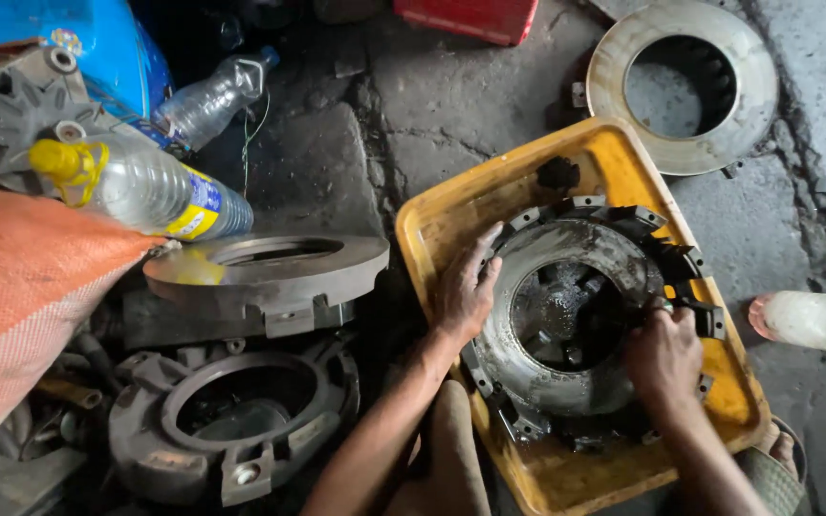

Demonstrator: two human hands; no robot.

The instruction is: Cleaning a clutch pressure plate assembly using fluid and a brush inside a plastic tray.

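A greasy grey round metal clutch cover (566, 315) lies flat in a yellow plastic tray (432, 225). The left hand (466, 291) rests open-palmed on its left rim; the right hand (663, 354) pinches its right edge, fingers curled. A bare steel ring (685, 86) lies beyond the tray.

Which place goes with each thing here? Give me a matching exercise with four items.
Things:
1. left hand
2. right hand
3. yellow-capped bottle
4. loose metal ring

Places:
a. on the floor beyond the yellow tray
b. on the right edge of the clutch plate
c. lying beside the orange sack
d. flat on the clutch plate's left rim

Pairs: 1-d, 2-b, 3-c, 4-a
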